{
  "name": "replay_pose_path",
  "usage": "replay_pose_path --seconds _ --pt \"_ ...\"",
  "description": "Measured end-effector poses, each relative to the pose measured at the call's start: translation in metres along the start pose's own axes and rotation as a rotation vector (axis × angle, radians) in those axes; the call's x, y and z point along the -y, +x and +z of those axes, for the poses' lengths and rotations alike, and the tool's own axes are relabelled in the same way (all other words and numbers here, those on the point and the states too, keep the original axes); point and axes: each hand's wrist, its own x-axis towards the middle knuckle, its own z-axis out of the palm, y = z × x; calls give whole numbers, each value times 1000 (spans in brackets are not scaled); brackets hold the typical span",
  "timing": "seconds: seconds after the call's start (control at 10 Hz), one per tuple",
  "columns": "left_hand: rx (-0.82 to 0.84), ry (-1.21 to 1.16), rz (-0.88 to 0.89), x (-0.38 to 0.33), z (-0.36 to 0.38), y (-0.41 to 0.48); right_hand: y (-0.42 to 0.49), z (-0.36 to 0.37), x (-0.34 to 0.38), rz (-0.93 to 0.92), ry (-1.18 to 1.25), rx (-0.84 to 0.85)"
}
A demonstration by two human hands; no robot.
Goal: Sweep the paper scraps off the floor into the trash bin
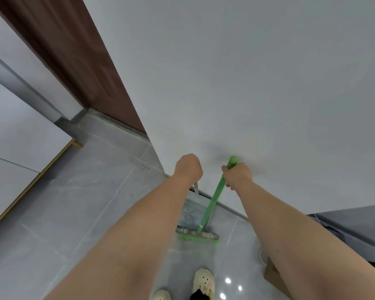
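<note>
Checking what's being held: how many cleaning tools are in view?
2. The green broom is in the right hand; the grey dustpan is under the left hand, against the wall. Others may be hidden.

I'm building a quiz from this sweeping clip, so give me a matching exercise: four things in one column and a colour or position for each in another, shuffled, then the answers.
Column one:
1. broom handle
2. dustpan
3. door
4. right hand

Column two:
A. reddish brown, upper left
B. wrapped round the broom handle near its top
C. bright green
D. grey, standing on the floor against the wall

Pairs: 1-C, 2-D, 3-A, 4-B
</note>
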Motion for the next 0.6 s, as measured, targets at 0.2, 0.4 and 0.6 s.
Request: replay_pose_path --seconds 0.2,0.4,0.6 --pt "-48 -78 211 0 13 0 5 -8 1 -73 -71 -74" --pt "-79 -35 212 -10 13 -12 -5 -17 -5 -76 -103 -14" --pt "-73 -141 173 -10 -1 -26 -26 -36 1 -101 -67 -127"
